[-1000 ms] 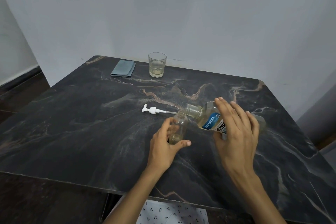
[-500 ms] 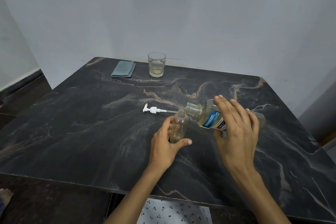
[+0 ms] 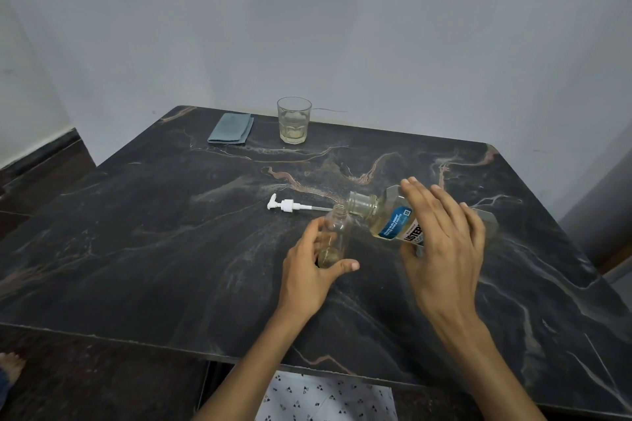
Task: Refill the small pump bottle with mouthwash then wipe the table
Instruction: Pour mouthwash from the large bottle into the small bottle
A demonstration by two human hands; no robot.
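Refill step: my left hand (image 3: 309,270) grips small clear pump bottle (image 3: 334,236); right hand (image 3: 441,243) clasps tilted clear mouthwash bottle (image 3: 386,217), mouths nearly touching. Next: tip further, steadily.

The light is dim and even around my hands (image 3: 441,249). Soft shadows lie beneath them. Edges bow outward, slightly soft.

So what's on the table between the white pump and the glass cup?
Nothing. In the head view, only bare dark table lies between the white pump and the glass.
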